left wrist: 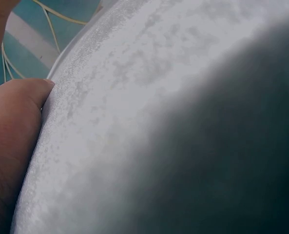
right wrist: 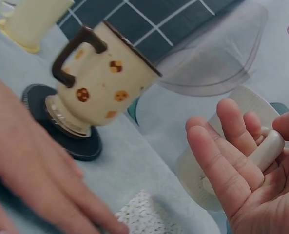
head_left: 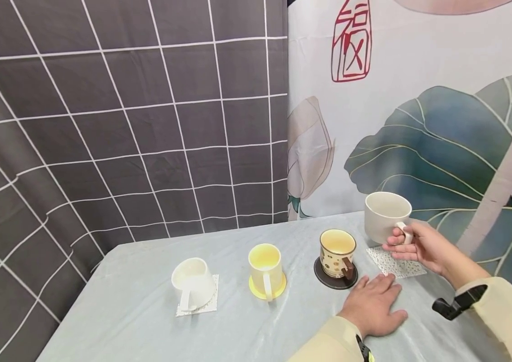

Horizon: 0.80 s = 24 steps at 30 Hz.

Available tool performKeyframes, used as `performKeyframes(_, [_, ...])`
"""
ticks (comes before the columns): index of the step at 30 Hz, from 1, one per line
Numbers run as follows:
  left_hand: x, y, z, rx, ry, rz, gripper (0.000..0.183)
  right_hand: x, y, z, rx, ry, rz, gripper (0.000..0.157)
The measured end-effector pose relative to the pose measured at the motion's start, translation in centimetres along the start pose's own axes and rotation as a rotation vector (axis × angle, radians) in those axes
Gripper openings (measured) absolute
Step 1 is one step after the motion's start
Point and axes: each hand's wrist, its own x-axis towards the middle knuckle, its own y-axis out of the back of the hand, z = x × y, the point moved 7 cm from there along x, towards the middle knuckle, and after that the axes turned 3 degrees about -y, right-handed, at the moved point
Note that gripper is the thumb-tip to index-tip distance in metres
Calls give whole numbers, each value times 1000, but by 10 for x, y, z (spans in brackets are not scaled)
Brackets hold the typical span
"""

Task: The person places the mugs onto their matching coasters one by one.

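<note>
My right hand grips the handle of a plain white mug at the table's right end. In the right wrist view the thumb and a finger pinch that handle, while other fingers stretch out beside it. The mug hangs over a white speckled square coaster. My left hand lies flat on the tabletop, fingers spread, fingertips near that coaster's edge. Just beyond it, a cream mug with cookie prints and a brown handle stands on a round black coaster.
A pale yellow mug stands on a yellow round coaster mid-table. Farther left, a white mug sits on a speckled square coaster. Behind the grey-clothed table hang a dark grid curtain and a lotus-print cloth.
</note>
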Motion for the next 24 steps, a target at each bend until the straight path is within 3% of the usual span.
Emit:
performKeyframes(7, [-1, 0, -1, -8, -6, 10, 59, -19, -4, 14, 46, 33, -130, 49])
performKeyframes(24, [0, 0, 0, -10, 2, 4, 59, -40, 1, 40, 110, 24, -169, 57])
